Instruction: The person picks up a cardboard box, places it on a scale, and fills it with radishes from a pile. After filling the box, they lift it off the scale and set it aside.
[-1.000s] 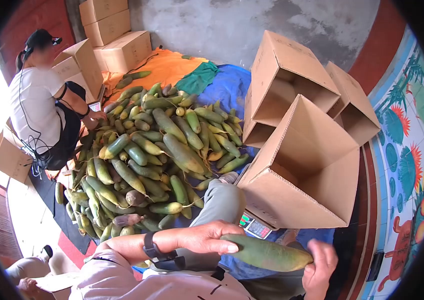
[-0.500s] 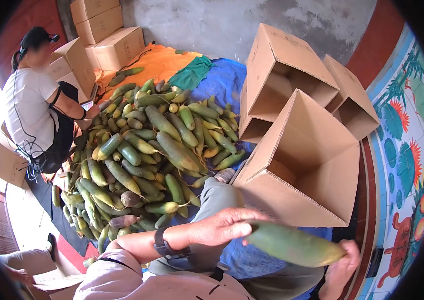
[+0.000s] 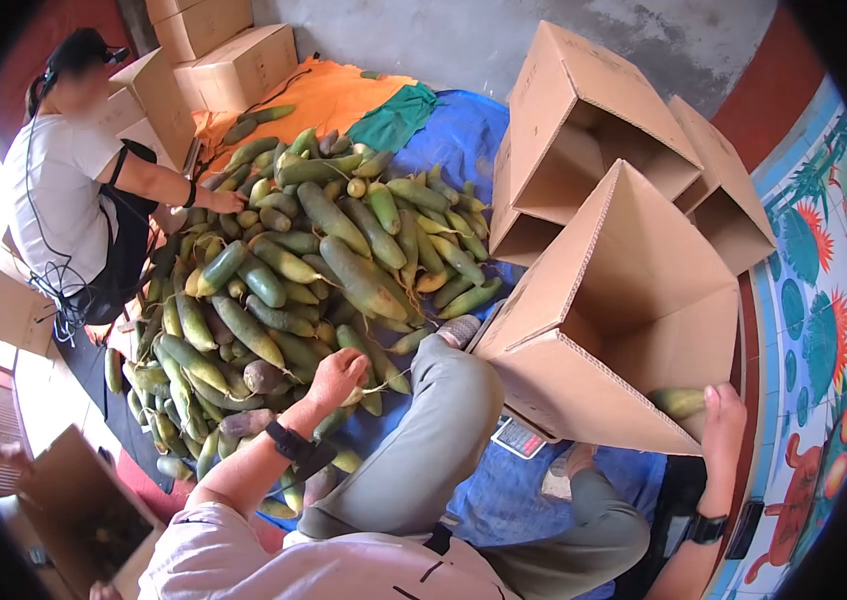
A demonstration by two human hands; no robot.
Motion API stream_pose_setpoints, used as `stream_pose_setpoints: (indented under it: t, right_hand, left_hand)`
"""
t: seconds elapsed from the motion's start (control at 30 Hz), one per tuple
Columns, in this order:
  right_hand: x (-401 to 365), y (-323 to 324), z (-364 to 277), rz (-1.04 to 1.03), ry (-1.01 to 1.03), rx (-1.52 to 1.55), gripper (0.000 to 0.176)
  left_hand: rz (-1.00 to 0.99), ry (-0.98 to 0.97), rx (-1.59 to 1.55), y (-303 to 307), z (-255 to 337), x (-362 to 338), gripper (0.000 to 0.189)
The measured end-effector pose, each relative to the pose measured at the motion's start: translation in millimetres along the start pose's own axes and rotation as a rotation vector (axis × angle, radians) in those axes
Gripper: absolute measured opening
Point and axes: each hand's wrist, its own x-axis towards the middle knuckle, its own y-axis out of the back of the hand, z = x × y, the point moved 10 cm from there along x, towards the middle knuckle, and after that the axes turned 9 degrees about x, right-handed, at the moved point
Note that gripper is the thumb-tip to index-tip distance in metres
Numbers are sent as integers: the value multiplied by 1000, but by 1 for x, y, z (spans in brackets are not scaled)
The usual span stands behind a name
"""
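Note:
My right hand (image 3: 725, 418) is closed around the end of a large green radish (image 3: 679, 403), which is partly inside the near cardboard box (image 3: 599, 385) at its right lower edge. This box lies tilted, its opening facing me and to the right. My left hand (image 3: 339, 378) is at the near right side of a big heap of green radishes (image 3: 264, 330), fingers curled over one radish (image 3: 356, 394); the hand hides most of it. A dark band is on each wrist.
More open boxes (image 3: 604, 130) stand behind the near one. A scale with a keypad (image 3: 519, 437) lies by my legs on the blue sheet (image 3: 484, 495). A co-worker (image 3: 69, 190) squats at the left, one hand on the heap. Another person's hands are near a box (image 3: 84, 510) at lower left.
My right hand has carried the radish from in front of me into the box opening. My left hand has let go of it and moved left to the heap. The co-worker's arm reaches further out.

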Motion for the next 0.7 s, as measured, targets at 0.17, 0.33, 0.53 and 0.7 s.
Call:
stream_pose_setpoints:
  t: [0.17, 0.33, 0.53, 0.7]
  right_hand:
    - [2, -60, 3, -427, -416, 328, 17]
    - [8, -68, 11, -340, -317, 595, 15]
    - [-13, 0, -26, 65, -155, 504, 15]
    - [-66, 31, -50, 201, 6, 345, 14]
  left_hand:
    - [-20, 86, 733, 4, -90, -8, 30]
    - [-168, 170, 806, -19, -106, -17, 34]
    - [-92, 127, 955, -37, -116, 4, 34]
    - [-166, 162, 1074, -69, -137, 30, 44]
